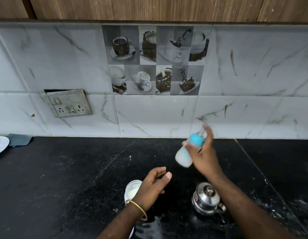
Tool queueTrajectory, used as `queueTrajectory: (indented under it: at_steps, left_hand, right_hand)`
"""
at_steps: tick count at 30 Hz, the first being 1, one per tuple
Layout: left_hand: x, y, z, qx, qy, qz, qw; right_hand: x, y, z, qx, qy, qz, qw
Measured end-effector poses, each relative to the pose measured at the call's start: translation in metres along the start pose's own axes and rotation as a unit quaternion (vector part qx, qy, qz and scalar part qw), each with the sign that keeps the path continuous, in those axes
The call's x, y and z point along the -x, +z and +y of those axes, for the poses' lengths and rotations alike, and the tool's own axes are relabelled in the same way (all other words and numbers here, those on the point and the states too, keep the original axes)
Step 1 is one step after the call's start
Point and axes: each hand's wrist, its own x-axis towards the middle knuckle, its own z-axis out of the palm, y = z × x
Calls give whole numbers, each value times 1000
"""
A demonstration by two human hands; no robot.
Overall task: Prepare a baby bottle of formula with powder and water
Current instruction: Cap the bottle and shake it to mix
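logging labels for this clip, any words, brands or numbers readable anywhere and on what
None can be read.
Steel kettle: a small red sticker on its side, too small to read.
Baby bottle in the right hand: motion-blurred, no print legible.
Switchboard: no legible marking.
Powder jar: no label visible.

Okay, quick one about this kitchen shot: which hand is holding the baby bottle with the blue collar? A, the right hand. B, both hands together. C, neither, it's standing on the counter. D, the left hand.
A: the right hand alone grips the baby bottle, tilted and blurred above the black counter, while the left hand hangs empty and loosely curled over the open powder jar.
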Motion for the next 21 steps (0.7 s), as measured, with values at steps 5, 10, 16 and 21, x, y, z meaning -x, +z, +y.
queueTrajectory:
  at_steps: [5, 10, 16, 21]
  left_hand:
    - [-10, -2, -15, -57, 24, 10, 998]
    - [-22, -1, -11, -51, 36, 47, 997]
    - [-32, 2, -11, -10, -26, 48, 998]
    - [-31, 1, -12, 7, -37, 47, 998]
  right_hand:
    - [15, 8, 21, 161, 30, -129, 978]
    - [12, 8, 13, -42, -8, 70, 997]
    - [25, 7, 27, 175, 35, -197, 964]
    - [9, 8, 6, -61, -21, 100, 993]
